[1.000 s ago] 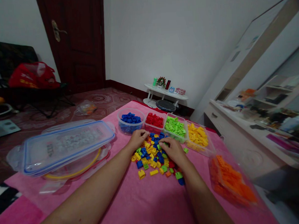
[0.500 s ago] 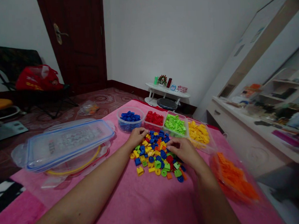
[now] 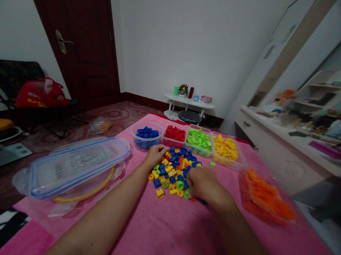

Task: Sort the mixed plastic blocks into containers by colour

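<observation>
A loose pile of mixed toy building bricks (image 3: 171, 173) lies on the pink cloth, in blue, yellow, green, red and orange. At the pile's far left edge rests my left hand (image 3: 155, 155), its fingers curled together; whatever they may hold is hidden. My right hand (image 3: 202, 182) is over the right side of the pile, with fingers bent down and closed among the bricks. Its fingertips are mostly hidden, close to a green round piece (image 3: 187, 194). One small green brick (image 3: 212, 164) lies apart, right of the pile.
Behind the pile stand tubs of blue bricks (image 3: 147, 133), red bricks (image 3: 175, 133), green bricks (image 3: 199, 139) and yellow bricks (image 3: 225, 147). A box of orange bricks (image 3: 267, 194) sits at right. Stacked lids (image 3: 81, 166) lie left on the pink cloth (image 3: 164, 230).
My right hand has moved nearer along the pile's right side, its fingers curling down over the bricks. A green brick now lies apart at the right. My left hand stays in place.
</observation>
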`<state>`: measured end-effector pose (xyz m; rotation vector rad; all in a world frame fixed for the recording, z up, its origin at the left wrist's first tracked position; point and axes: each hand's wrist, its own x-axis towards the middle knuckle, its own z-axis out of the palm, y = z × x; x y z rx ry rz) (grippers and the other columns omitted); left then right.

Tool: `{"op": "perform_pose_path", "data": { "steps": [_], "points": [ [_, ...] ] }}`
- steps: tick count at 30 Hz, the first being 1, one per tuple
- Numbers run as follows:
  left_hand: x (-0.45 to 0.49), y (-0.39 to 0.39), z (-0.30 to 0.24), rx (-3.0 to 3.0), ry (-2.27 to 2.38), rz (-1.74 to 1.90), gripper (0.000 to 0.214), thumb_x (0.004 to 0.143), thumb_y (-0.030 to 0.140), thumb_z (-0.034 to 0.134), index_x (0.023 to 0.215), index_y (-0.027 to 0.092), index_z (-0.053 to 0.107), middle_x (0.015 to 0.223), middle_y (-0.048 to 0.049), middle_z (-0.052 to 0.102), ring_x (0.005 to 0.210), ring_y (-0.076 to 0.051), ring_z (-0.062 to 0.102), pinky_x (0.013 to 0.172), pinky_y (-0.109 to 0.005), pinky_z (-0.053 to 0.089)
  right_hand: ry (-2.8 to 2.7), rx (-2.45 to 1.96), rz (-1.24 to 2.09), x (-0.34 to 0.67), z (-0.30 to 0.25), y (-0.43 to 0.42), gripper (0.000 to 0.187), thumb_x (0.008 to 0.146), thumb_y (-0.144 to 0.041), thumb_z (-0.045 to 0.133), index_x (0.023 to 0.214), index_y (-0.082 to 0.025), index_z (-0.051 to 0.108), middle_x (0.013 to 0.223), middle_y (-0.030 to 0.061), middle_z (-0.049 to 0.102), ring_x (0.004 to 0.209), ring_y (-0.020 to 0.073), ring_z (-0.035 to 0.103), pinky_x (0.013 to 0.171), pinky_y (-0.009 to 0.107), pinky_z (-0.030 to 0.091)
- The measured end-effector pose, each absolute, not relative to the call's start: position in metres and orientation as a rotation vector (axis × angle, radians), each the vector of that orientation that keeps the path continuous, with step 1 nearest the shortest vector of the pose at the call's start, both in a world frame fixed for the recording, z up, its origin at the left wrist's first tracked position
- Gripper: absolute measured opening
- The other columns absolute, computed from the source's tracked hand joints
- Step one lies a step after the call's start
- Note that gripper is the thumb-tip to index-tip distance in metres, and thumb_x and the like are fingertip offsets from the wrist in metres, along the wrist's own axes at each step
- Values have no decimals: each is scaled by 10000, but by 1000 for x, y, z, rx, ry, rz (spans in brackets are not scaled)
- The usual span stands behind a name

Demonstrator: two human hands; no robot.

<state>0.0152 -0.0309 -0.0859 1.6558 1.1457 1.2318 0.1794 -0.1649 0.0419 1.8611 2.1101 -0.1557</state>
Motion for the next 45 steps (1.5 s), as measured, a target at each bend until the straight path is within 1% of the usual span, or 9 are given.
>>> {"op": "perform_pose_path", "data": {
  "steps": [4, 10, 16, 21, 24, 30, 34, 38, 45],
  "points": [
    [15, -30, -87, 1660, 1145, 1228, 350, 770, 426, 532, 704, 117, 681, 625, -12, 624, 586, -126, 535, 557, -220, 378, 2211, 1924, -196, 192, 40, -162, 123, 576, -207, 735, 690, -221, 692, 783, 53, 704, 716, 204, 627, 552, 259, 336],
    [15, -30, -87, 1671, 1143, 1228, 347, 774, 421, 531, 720, 114, 683, 635, -11, 629, 594, -125, 535, 566, -218, 390, 2519, 1849, -292, 192, 21, -157, 356, 606, -272, 721, 960, -304, 696, 886, 10, 700, 796, 194, 609, 598, 252, 329],
    [15, -28, -89, 1700, 1142, 1232, 350, 783, 413, 524, 701, 115, 687, 611, -5, 611, 585, -121, 520, 544, -213, 370, 2521, 1784, -258, 181, 10, -162, 231, 594, -235, 695, 818, -286, 718, 810, 11, 706, 748, 195, 610, 581, 259, 311],
    [16, -26, -90, 1701, 1141, 1247, 343, 790, 408, 521, 704, 118, 683, 621, -6, 613, 595, -121, 518, 548, -210, 371, 2523, 1818, -481, 207, 30, -145, 264, 618, -290, 709, 882, -284, 710, 715, -25, 662, 626, 142, 562, 524, 234, 298],
    [15, -27, -89, 1701, 1144, 1250, 344, 787, 412, 521, 689, 121, 676, 613, -5, 605, 596, -122, 512, 544, -208, 365, 2487, 1996, -331, 228, 46, -114, 270, 632, -284, 709, 899, -245, 712, 716, -5, 655, 633, 146, 561, 538, 231, 330],
    [15, -27, -88, 1694, 1147, 1249, 348, 781, 422, 524, 668, 125, 667, 594, -6, 583, 588, -122, 491, 525, -205, 348, 2452, 2616, 367, 260, 51, -66, 363, 813, -387, 568, 1117, -200, 640, 942, 64, 685, 827, 187, 621, 694, 272, 427],
    [15, -27, -88, 1684, 1144, 1258, 343, 785, 413, 522, 683, 124, 675, 589, -7, 584, 582, -122, 494, 528, -207, 355, 1990, 2552, 207, 269, 25, -72, 329, 794, -404, 577, 1066, -236, 660, 1021, 94, 685, 953, 257, 634, 723, 328, 459],
    [16, -26, -88, 1680, 1139, 1262, 333, 789, 397, 520, 681, 124, 678, 584, -5, 588, 572, -118, 496, 535, -208, 360, 1829, 2395, 209, 268, 7, -78, 363, 783, -294, 581, 1141, -242, 614, 1086, 131, 662, 988, 288, 639, 717, 347, 481],
    [16, -26, -88, 1684, 1147, 1252, 327, 781, 386, 520, 675, 127, 690, 605, -12, 618, 592, -129, 509, 539, -214, 360, 1840, 2303, 375, 267, 6, -82, 333, 834, -195, 484, 1144, -122, 580, 984, 201, 676, 934, 316, 655, 716, 391, 485]
  ]
}}
